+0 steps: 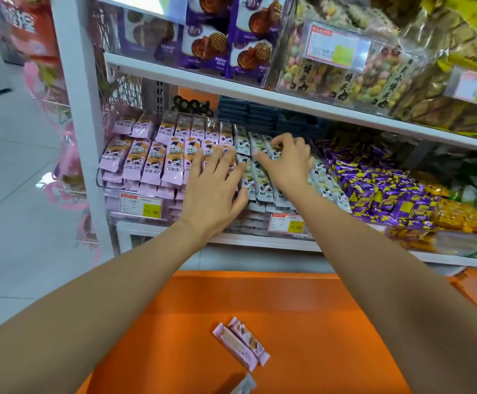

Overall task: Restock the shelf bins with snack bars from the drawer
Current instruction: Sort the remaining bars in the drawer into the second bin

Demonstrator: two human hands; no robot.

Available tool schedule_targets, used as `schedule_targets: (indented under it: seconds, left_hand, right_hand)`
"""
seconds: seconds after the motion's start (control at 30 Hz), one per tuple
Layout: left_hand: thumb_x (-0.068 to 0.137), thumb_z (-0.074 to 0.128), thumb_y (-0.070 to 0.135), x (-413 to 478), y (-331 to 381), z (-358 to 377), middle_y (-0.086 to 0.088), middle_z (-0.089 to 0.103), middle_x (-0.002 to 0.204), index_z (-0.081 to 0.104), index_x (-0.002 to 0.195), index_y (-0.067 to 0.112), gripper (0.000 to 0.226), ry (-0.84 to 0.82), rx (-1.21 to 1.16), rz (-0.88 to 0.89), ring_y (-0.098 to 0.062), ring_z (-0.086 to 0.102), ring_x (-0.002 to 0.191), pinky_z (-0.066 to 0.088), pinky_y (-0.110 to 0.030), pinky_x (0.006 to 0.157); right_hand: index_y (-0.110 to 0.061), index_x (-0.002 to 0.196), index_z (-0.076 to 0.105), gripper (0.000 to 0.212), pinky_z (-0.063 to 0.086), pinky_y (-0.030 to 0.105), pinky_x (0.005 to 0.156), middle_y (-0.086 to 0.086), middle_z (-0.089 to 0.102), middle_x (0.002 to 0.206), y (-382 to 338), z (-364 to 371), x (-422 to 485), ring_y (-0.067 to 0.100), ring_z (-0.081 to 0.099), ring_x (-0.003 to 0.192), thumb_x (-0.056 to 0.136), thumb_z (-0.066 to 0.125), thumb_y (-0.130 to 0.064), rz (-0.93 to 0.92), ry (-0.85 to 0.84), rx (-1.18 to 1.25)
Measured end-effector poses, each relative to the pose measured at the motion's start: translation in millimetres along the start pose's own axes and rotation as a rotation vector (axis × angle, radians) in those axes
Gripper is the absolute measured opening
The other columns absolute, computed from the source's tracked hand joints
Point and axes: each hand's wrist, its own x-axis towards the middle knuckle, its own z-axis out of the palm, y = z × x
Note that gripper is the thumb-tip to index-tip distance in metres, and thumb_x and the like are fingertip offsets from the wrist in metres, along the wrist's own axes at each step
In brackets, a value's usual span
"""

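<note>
Pink-wrapped snack bars fill the left clear bin on the lower shelf, and grey-white wrapped bars fill the bin beside it. My left hand lies flat with straight fingers across the seam between the pink and grey-white rows. My right hand rests on the grey-white bars with its fingertips curled onto the top ends of the packs. Below me, the open orange drawer holds two pink bars lying side by side and a grey-white bar at the bottom edge.
Purple and yellow wrapped candies fill the bin to the right. Price tags hang on the bin fronts. The upper shelf carries purple cookie boxes and clear tubs of coloured snacks. A white upright post stands left, with tiled floor beyond.
</note>
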Motion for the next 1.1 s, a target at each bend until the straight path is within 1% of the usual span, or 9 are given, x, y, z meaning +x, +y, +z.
schedule_targets:
  seconds: [0.17,0.27,0.4,0.57,0.67,0.73,0.83,0.93,1.1]
  left_hand:
    - [0.09,0.045,0.032,-13.5,7.2,-13.2,-0.013,0.054,0.131,0.06,0.118,0.011,0.038,0.095,0.003,0.049,-0.034,0.045,0.126,0.027,-0.05,0.111]
    - [0.085,0.05,0.027,-32.7,11.0,-14.6,-0.013,0.057,0.113,0.061,0.106,0.01,0.029,0.177,-0.001,0.108,-0.033,0.049,0.107,0.033,-0.044,0.096]
    - [0.079,0.049,0.024,-74.9,15.1,1.0,-0.012,0.055,0.097,0.058,0.095,0.008,0.025,0.146,-0.005,0.188,-0.031,0.045,0.089,0.032,-0.04,0.078]
    - [0.074,0.047,0.031,-148.9,13.6,47.0,-0.007,0.051,0.084,0.054,0.087,0.014,0.023,-0.219,-0.063,0.267,-0.028,0.049,0.079,0.032,-0.039,0.068]
    - [0.065,0.068,0.033,-196.0,11.9,81.8,-0.004,0.058,0.087,0.062,0.09,0.019,0.03,-0.543,-0.054,0.23,-0.026,0.059,0.081,0.045,-0.035,0.067]
    - [0.074,0.07,0.033,-223.2,13.4,98.5,-0.007,0.061,0.114,0.063,0.114,0.02,0.043,-0.745,-0.084,0.163,-0.029,0.059,0.106,0.047,-0.038,0.086]
    - [0.094,0.053,0.035,-256.7,15.0,124.0,-0.008,0.018,0.161,0.029,0.152,0.021,0.064,-1.044,-0.044,0.122,-0.026,0.023,0.146,0.02,-0.039,0.117]
    - [0.096,0.051,0.041,-284.2,18.2,146.9,-0.005,-0.002,0.165,0.014,0.156,0.026,0.072,-1.163,-0.045,0.073,-0.026,0.008,0.151,0.011,-0.041,0.121]
    - [0.098,0.047,0.039,-308.3,22.9,164.8,-0.007,-0.007,0.164,0.006,0.157,0.026,0.073,-1.267,-0.057,0.028,-0.028,0.001,0.151,0.008,-0.041,0.121]
  right_hand:
    - [-0.018,0.102,0.061,0.019,0.045,0.034,0.085,-0.003,0.053,0.103,0.3,-14.1,-30.6,0.013,0.051,0.094,0.089,0.067,-0.031,-0.259,0.074,0.278]
    - [-0.017,0.093,0.062,0.006,0.043,0.026,0.067,-0.002,0.056,0.089,-3.4,-20.7,-58.8,0.012,0.051,0.071,0.089,0.066,-0.02,-0.358,0.078,0.376]
    - [-0.015,0.088,0.061,0.003,0.044,0.03,0.058,0.0,0.058,0.078,2.0,-8.9,-108.6,0.015,0.05,0.064,0.09,0.062,-0.016,-0.403,-0.003,0.44]
    - [-0.015,0.086,0.062,0.005,0.047,0.041,0.058,0.0,0.058,0.075,42.0,43.9,-175.3,0.015,0.049,0.062,0.088,0.06,-0.02,-0.316,-0.218,0.411]
    - [-0.018,0.089,0.064,0.012,0.051,0.041,0.062,-0.007,0.057,0.076,78.2,81.2,-213.3,0.011,0.05,0.062,0.084,0.059,-0.027,-0.241,-0.415,0.313]
    - [-0.017,0.095,0.065,0.022,0.052,0.043,0.066,-0.007,0.058,0.082,104.5,104.1,-237.0,0.012,0.053,0.067,0.082,0.058,-0.033,-0.171,-0.563,0.232]
    - [-0.015,0.115,0.061,0.036,0.051,0.04,0.08,0.005,0.06,0.11,137.1,128.3,-268.6,0.023,0.06,0.089,0.086,0.065,-0.035,-0.041,-0.735,0.062]
    - [-0.011,0.135,0.045,0.061,0.042,0.036,0.086,0.013,0.047,0.132,160.4,145.4,-290.8,0.032,0.05,0.119,0.087,0.068,-0.042,0.057,-0.866,-0.154]
    - [-0.009,0.139,0.032,0.088,0.041,0.043,0.097,0.012,0.039,0.137,176.6,170.5,-308.6,0.032,0.041,0.127,0.076,0.072,-0.056,0.18,-0.956,-0.403]
